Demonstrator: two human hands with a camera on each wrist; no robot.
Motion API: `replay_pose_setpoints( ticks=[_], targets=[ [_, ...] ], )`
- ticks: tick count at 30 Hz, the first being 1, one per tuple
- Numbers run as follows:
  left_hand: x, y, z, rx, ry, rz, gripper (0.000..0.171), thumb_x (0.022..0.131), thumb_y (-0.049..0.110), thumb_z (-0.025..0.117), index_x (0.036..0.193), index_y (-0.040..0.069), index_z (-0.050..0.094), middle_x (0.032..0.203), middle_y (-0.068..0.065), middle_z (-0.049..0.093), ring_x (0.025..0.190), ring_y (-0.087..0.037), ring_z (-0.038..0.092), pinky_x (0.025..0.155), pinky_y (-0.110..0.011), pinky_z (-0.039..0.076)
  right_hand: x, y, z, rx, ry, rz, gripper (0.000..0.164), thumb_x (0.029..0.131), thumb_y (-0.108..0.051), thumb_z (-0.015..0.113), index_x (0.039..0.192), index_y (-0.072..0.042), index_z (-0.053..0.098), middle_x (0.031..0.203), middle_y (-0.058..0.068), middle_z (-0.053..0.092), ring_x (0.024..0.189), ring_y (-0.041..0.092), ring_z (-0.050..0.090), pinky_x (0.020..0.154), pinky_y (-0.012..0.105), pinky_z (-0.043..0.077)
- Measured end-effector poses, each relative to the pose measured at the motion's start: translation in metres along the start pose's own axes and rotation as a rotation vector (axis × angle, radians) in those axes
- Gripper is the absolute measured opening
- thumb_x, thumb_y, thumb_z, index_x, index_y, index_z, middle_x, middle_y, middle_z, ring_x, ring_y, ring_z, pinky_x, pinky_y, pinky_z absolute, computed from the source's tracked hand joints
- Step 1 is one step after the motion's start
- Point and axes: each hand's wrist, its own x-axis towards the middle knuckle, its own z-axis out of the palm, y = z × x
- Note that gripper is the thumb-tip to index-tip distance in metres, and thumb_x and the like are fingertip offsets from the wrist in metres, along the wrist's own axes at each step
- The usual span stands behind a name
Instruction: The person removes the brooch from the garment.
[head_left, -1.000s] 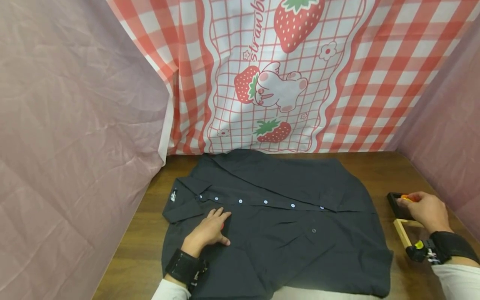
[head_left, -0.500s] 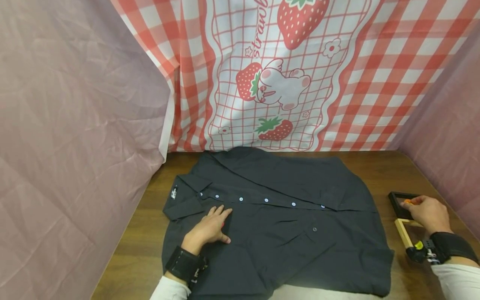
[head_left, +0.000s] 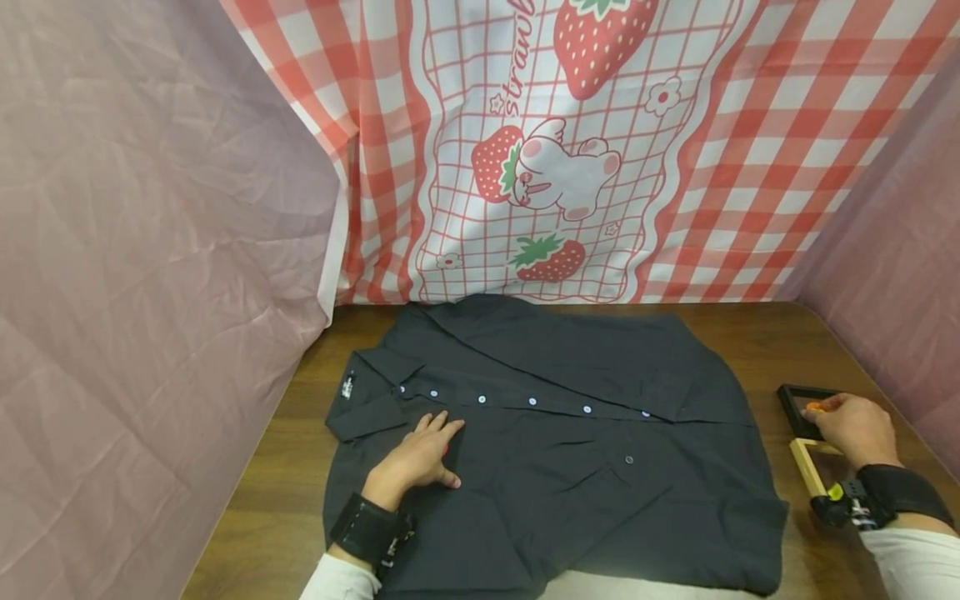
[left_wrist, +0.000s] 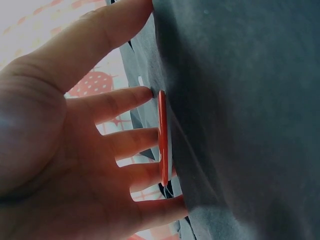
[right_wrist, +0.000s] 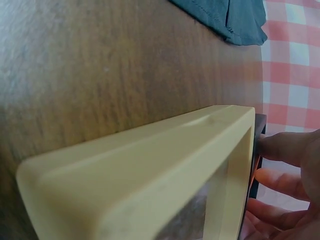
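Note:
A dark grey button shirt [head_left: 570, 500] lies spread on the wooden table, collar to the left. My left hand [head_left: 416, 454] rests on it below the collar, fingers spread. In the left wrist view, a thin, flat red piece with a pale back [left_wrist: 163, 140] lies between those fingers and the cloth; a fine loop hangs from its end. At the far right, my right hand [head_left: 861, 427] pinches a small orange thing [head_left: 815, 406], mostly hidden by the fingers, over a black box [head_left: 787, 407]. A cream-coloured open tray [head_left: 806, 467] stands directly in front of it.
Brown wooden table [head_left: 262, 500] shows left of the shirt and between shirt and tray. A red-and-white strawberry cloth [head_left: 735, 208] hangs along the back edge. Pinkish drapes [head_left: 165, 333] close off both sides. A pale cloth strip [head_left: 637, 586] shows under the shirt's near edge.
My right hand has shifted slightly over the black box, and the orange thing sits a little lower in the fingers. My left hand stays in place on the shirt.

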Motion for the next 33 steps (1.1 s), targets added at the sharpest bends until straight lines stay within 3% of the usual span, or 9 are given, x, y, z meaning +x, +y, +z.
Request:
replay_pose_setpoints(
  ticks=[14, 27, 33],
  targets=[
    [0.0010, 0.0012, 0.0014, 0.009, -0.005, 0.000, 0.088, 0.070, 0.027, 0.087, 0.145, 0.010, 0.045, 0.157, -0.020, 0.031, 0.146, -0.044, 0.023, 0.114, -0.059, 0.031, -0.0054, 0.0013, 0.0040, 0.018, 0.109, -0.073, 0.037, 0.084, -0.013, 0.067, 0.099, 0.019, 0.059, 0.095, 0.040, 0.060, 0.085, 0.057, 0.053, 0.065, 0.051, 0.040],
    [0.0007, 0.0011, -0.0007, 0.013, 0.020, 0.015, 0.087, 0.069, 0.026, 0.088, 0.143, 0.008, 0.046, 0.155, -0.022, 0.034, 0.145, -0.045, 0.026, 0.113, -0.057, 0.033, -0.0073, -0.0030, -0.0014, 0.049, 0.095, -0.044, 0.037, 0.086, -0.014, 0.065, 0.105, 0.016, 0.058, 0.095, 0.038, 0.060, 0.084, 0.053, 0.053, 0.064, 0.050, 0.040],
    [0.0007, 0.0010, 0.0006, 0.017, 0.021, 0.015, 0.088, 0.068, 0.027, 0.088, 0.143, 0.009, 0.046, 0.155, -0.021, 0.035, 0.145, -0.044, 0.026, 0.112, -0.057, 0.034, -0.0091, -0.0024, -0.0014, 0.027, 0.110, -0.090, 0.037, 0.088, -0.019, 0.065, 0.104, 0.014, 0.060, 0.097, 0.039, 0.060, 0.085, 0.057, 0.054, 0.065, 0.053, 0.043]
  ],
)
